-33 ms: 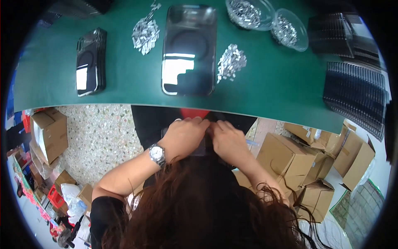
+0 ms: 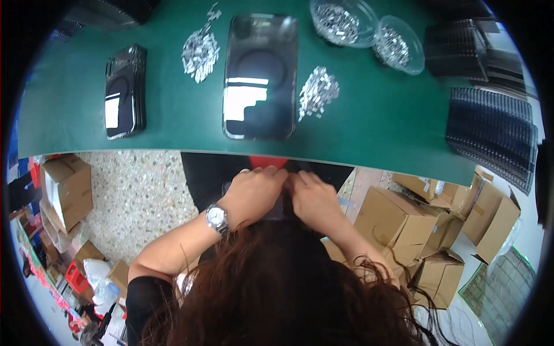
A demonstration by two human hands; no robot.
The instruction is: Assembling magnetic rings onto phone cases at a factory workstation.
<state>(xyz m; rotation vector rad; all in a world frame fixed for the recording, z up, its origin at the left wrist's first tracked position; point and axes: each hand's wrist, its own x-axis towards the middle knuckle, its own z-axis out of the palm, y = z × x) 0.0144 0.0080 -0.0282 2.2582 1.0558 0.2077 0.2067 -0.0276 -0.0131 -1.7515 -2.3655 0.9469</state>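
Over my lap, just below the table's front edge, my left hand (image 2: 257, 193) and my right hand (image 2: 314, 199) meet at the fingertips. The fingers of both are curled and closed; what they pinch, if anything, is hidden beneath them. A dark, glossy, partly see-through sheet or piece (image 2: 280, 209) shows faintly between the wrists, too dim to name. Ahead on the green table (image 2: 184, 124) lies a clear phone case (image 2: 259, 118) with a dark ring on it. Small silvery metal pieces lie in a left pile (image 2: 200, 55) and a right pile (image 2: 318, 92) beside it.
A short stack of phone cases (image 2: 124, 95) stands at the left. Two clear bowls (image 2: 368, 29) hold more silvery pieces at the far right. Dark stacks of cases (image 2: 490, 118) line the right edge. Cardboard boxes (image 2: 384, 222) crowd the floor at right, another box (image 2: 72, 190) at left.
The table and its things sit slightly lower and further left in the picture, as the view shifts a little. My hands keep nearly the same pose, fingertips together.
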